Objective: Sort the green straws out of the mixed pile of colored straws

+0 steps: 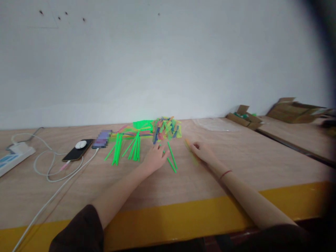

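Observation:
My left hand (155, 159) is open, its fingers stretched toward the near side of a heap of multicoloured flat strips (169, 128). Beside it, a few loose green sticks (172, 156) lie on the table, partly hidden by the fingers. My right hand (202, 151) is curled closed against an orange-yellow strip (187, 142), which sticks out past the fingers on the left. Left of my left hand are two groups of thin green sticks, one bundle (118, 148) farther out and a fanned one (135, 148) nearer. A bright green stack (141, 124) stands behind them.
At left, a white mouse (81, 144) rests on a black phone (76, 151), next to another phone (103, 138). White cables (54, 180) run to a power strip (15, 157). Back right are clear plastic (216, 124) and cardboard boxes (244, 120) (291, 111). A wall rises behind.

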`<state>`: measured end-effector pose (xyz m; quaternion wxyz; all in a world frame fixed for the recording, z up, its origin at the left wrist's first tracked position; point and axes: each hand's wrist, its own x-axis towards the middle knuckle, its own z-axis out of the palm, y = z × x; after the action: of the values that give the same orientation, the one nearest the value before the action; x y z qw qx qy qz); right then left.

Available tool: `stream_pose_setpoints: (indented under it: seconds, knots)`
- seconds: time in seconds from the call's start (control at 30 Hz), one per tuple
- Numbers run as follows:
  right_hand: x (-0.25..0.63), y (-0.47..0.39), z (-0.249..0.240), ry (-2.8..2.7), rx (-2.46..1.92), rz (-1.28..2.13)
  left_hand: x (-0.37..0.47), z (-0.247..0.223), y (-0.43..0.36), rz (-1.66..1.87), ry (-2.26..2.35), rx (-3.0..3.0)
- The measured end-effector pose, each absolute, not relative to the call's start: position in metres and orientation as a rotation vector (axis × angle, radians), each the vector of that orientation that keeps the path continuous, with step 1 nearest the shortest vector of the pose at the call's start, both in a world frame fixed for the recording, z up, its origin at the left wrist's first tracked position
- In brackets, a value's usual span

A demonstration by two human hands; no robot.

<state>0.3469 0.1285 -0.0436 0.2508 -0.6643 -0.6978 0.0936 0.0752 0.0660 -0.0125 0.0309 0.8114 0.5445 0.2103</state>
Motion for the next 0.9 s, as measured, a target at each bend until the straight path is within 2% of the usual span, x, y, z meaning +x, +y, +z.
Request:
stream_pose_setpoints:
  seconds: [0.13,0.23,0.37,0.6,0.67,0.8,0.9]
  knots:
    - [0.348,0.125,-0.038,-1.908,-1.784,0.289,0.021,0.009,0.074,0.776,2.078,2.431]
    - [0.344,0.124,-0.037,-1.89,-1.774,0.324,-0.012,0.007,0.09,0.599,2.372,2.248]
    - [0.341,0.123,-0.039,-1.883,-1.731,0.352,-0.026,-0.008,0.106,0.454,2.379,2.177]
    - [0.333,0.111,-0.011,-1.855,-1.694,0.24,-0.009,0.0,0.088,0.618,2.314,2.411]
    - [0.317,0.103,0.007,-1.832,-1.562,0.376,0.005,0.008,0.074,0.653,2.184,2.511]
    - [0.277,0.082,0.04,-1.735,-1.132,1.091,0.042,0.019,0.048,0.683,1.785,2.7]
    - [0.26,0.069,0.05,-1.689,-0.975,1.343,0.061,0.021,0.036,0.763,1.61,2.702]
